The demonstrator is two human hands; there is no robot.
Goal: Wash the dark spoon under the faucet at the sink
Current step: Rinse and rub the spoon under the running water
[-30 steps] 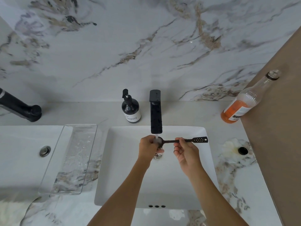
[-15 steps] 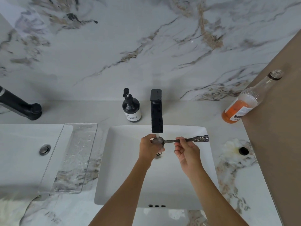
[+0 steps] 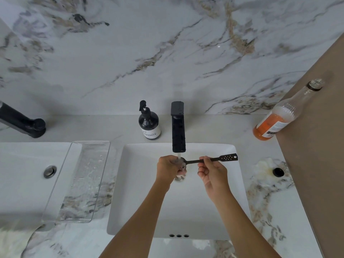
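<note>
A second faucet (image 3: pixel 22 121), black, juts in at far left above a second basin (image 3: pixel 22 183) w/ a metal drain (image 3: pixel 49 171). A clear tray (image 3: pixel 78 181), wet, bridges that basin's right edge and the marble counter (image 3: pixel 275 211), just short of the main sink (image 3: pixel 141 192). One dark pump bottle (image 3: pixel 149 123) stands on the back ledge, just left of the black faucet (image 3: pixel 178 127), whose spout overhangs the sink's back rim. Water runs from it in a thin stream.

Two bare hands meet over the sink's middle. The left hand (image 3: pixel 170 167) is curled round the bowl end of the dark spoon (image 3: pixel 210 159), fingers closed on it directly under the stream. The right hand (image 3: pixel 212 170) pinches the handle at mid-length btwn thumb and forefinger, other fingers folded in. The spoon lies level, left to right, its perforated flat end sticking out past the right hand toward the sink's right rim w/o touching it. Open basin lies in front of the hands, down to three overflow holes (image 3: pixel 179 235) at the near wall.

Further right, one small black cap (image 3: pixel 278 172) sits on the counter, well apart from the sink. One glass bottle (image 3: pixel 283 116) w/ orange liquid stands at the back right, beside a brown side panel (image 3: pixel 320 146) that closes the counter's right edge.
</note>
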